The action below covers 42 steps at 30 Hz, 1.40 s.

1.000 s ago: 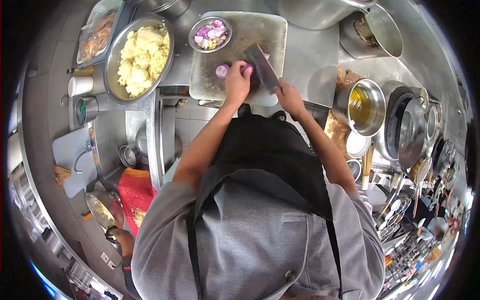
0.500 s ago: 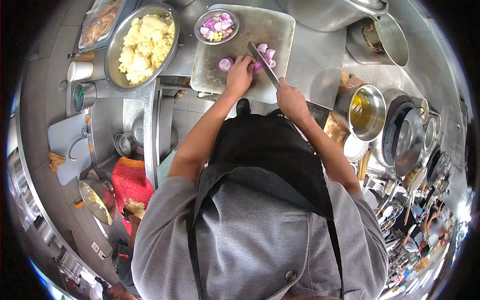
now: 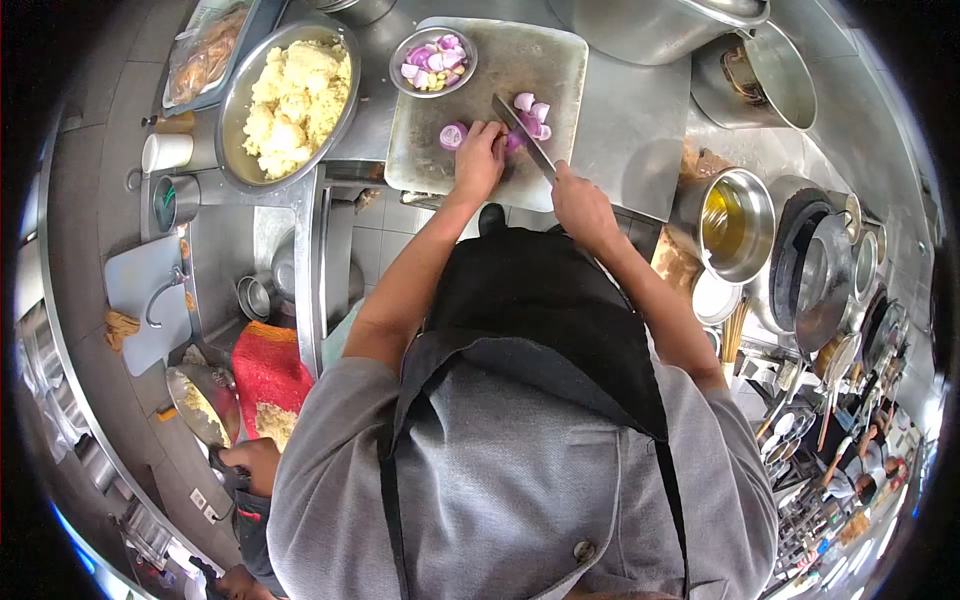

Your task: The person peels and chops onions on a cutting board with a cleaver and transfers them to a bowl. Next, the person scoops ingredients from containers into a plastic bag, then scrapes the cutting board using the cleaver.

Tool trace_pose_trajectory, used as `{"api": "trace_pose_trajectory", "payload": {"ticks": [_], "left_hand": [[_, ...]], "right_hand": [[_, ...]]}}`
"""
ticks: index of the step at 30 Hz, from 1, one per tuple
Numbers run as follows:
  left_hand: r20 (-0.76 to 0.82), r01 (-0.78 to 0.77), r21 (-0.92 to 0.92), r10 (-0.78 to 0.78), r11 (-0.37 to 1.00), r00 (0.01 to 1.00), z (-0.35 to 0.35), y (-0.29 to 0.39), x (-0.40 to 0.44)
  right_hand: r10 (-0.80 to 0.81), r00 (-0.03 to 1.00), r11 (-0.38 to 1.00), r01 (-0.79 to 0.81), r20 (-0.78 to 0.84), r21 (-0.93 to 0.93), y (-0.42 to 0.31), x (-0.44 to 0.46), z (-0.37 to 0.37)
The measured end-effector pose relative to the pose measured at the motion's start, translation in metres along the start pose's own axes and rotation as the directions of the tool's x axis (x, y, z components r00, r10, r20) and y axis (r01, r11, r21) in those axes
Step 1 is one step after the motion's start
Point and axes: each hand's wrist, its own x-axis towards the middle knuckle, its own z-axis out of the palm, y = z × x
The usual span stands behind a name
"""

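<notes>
My right hand [image 3: 583, 200] grips the handle of a kitchen knife [image 3: 530, 143], its blade slanting up and left over the cutting board [image 3: 420, 150]. My left hand [image 3: 480, 158] is closed with its fingertips on a purple onion piece [image 3: 515, 139] beside the blade; the fingers partly cover it. Cut onion chunks [image 3: 535, 115] lie to the right of the blade. Left of my left hand rests an onion half [image 3: 453, 136], cut face showing. At the board's top left stands a metal bowl [image 3: 434, 91] with onion chunks and pale yellowish pieces in it.
A large metal bowl [image 3: 226, 130] of yellow mash stands left of the board. A big pot [image 3: 640, 40] sits behind it to the right. Farther right is a pot of oil [image 3: 765, 245]. At lower left, a co-worker's hand [image 3: 258, 462] is near a red cloth [image 3: 268, 370].
The knife blade has shifted slightly left, closer to my left fingers. At lower left, the co-worker's hand has come further into view. The camera view has shifted a little.
</notes>
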Motion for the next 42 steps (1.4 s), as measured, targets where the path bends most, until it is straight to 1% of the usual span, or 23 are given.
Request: {"api": "trace_pose_trajectory", "payload": {"ticks": [3,6,9,11,15,17,21,24,27,30,33,35,39,41,42], "left_hand": [[-0.003,-0.005,-0.005,0.005,1.0,1.0,0.001,0.0,-0.003],[-0.026,-0.029,0.003,0.029,1.0,0.999,0.0,-0.002,-0.002],[-0.028,-0.039,-0.003,0.039,0.999,0.999,0.001,-0.006,-0.002],[-0.033,-0.038,-0.022,0.037,0.999,0.999,0.003,-0.009,-0.006],[-0.027,-0.031,0.0,0.031,1.0,0.999,-0.003,-0.005,-0.007],[-0.014,-0.029,0.003,0.029,1.0,0.999,-0.002,-0.007,-0.008],[-0.01,-0.05,-0.011,0.05,0.999,0.999,-0.003,-0.009,-0.008],[-0.001,-0.068,-0.001,0.068,0.998,0.998,-0.007,-0.009,-0.011],[-0.001,-0.075,0.009,0.075,0.997,0.997,-0.003,-0.011,-0.017],[0.002,-0.095,0.006,0.095,0.995,0.995,-0.004,-0.014,-0.015],[-0.002,-0.089,-0.009,0.089,0.996,0.996,-0.005,-0.012,-0.015],[0.006,-0.07,-0.006,0.07,0.997,0.997,-0.004,-0.01,-0.016],[-0.01,-0.089,0.006,0.089,0.996,0.996,-0.001,-0.012,-0.016],[-0.024,-0.092,-0.005,0.092,0.996,0.995,0.003,-0.008,-0.012],[-0.056,-0.085,-0.02,0.084,0.996,0.995,0.006,-0.008,-0.01]], "right_hand": [[0.013,0.997,1.0,-0.014,0.071,0.013,0.007,0.007,0.019],[-0.036,0.998,0.999,0.036,0.045,0.001,0.001,0.005,0.001],[0.006,0.999,1.0,-0.008,0.04,0.031,-0.006,-0.002,0.003],[-0.005,0.998,1.0,0.004,0.057,0.019,0.008,0.005,0.02],[0.005,0.999,1.0,-0.005,0.047,0.004,-0.009,-0.001,-0.005],[-0.006,1.0,1.0,0.005,0.028,0.012,0.002,0.0,0.02],[-0.041,0.999,0.999,0.041,0.017,0.003,-0.001,0.006,0.02],[-0.016,0.999,0.999,0.015,0.035,0.029,-0.013,-0.004,0.003],[0.013,0.996,1.0,-0.014,0.085,0.011,-0.004,0.005,0.027],[-0.047,0.999,0.999,0.046,0.022,0.005,-0.002,0.008,0.017],[-0.036,0.999,0.999,0.036,0.008,0.031,-0.013,-0.003,0.003],[-0.025,1.0,0.999,0.024,0.015,0.043,0.002,0.005,0.031],[-0.041,0.999,0.997,0.041,-0.003,0.059,0.007,0.008,0.027],[-0.035,0.998,0.992,0.041,-0.057,0.118,0.006,0.004,0.015],[-0.032,0.996,0.988,0.044,-0.081,0.146,0.006,0.001,0.011]]}}
